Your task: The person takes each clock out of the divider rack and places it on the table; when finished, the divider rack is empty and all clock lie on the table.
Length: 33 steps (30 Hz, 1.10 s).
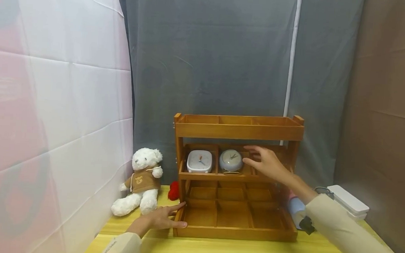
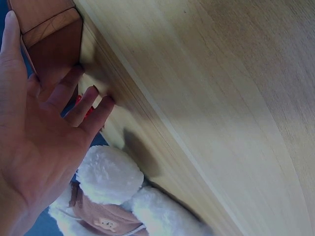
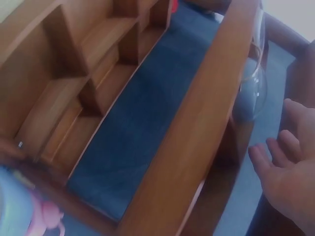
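So, the R hand (image 1: 267,163) is up at the middle tier of a brown wooden rack (image 1: 234,234), fingers loosely spread, thumb well apart from them, nothing in its grip. It's right next to a round clock (image 1: 231,160); the R wrist view shows a small gap btwn fingertips and clock, so prob no contact. That clock has a pale face and sits upright-ish, tilted back a bit, in the compartment just right of the divider. A squarish white clock (image 1: 199,161) is in the compartment to its left, same tier.

L hand (image 1: 160,218) is down at the rack's bottom L corner, fingers mostly straight, w/ the thumb on the front edge and the index along the side. It's resting against the wood rather than wrapped round it.

Rack stands on a yellowish table (image 1: 216,251). To the L there's a white teddy (image 1: 144,184) in a brown hoodie, sitting up, plus a red thing (image 1: 173,190) btwn it and the rack, too small to ID. Over on the R: a light blue item (image 1: 297,211) partly behind the R arm, and a white box (image 1: 348,199) further out.
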Tool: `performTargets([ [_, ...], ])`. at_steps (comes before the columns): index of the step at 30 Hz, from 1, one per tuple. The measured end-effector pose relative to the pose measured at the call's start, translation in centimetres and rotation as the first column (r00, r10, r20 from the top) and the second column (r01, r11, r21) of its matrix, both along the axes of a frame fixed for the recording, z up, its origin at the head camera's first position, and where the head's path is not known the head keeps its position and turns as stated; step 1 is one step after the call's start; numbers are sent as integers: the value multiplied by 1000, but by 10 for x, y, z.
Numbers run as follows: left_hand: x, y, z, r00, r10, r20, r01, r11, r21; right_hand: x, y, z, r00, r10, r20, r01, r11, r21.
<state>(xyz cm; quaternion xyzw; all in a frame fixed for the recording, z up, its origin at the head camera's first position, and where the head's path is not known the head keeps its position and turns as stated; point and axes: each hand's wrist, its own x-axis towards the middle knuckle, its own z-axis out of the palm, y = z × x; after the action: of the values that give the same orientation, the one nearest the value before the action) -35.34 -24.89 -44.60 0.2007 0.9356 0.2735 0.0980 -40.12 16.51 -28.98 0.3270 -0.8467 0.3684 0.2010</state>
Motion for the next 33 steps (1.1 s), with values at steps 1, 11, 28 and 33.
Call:
performTargets([
  [1,0,0,0,1000,1,3,-1,1000,4,-2,-5,0,1000,0,2,0,1000,8],
  [11,3,0,1,1000,7,-5,-7,1000,-10,-22,-51,-5,998,-27,52,23,997,72],
  [28,-2,0,-4,1000,1,-16,-2,999,-42,-30,-52,-20,997,-44,57,42,999,28],
  [33,-4,-1,-5,1000,7,-20,-8,1000,-30,-28,-52,-22,996,-43,-75,42,999,-6],
])
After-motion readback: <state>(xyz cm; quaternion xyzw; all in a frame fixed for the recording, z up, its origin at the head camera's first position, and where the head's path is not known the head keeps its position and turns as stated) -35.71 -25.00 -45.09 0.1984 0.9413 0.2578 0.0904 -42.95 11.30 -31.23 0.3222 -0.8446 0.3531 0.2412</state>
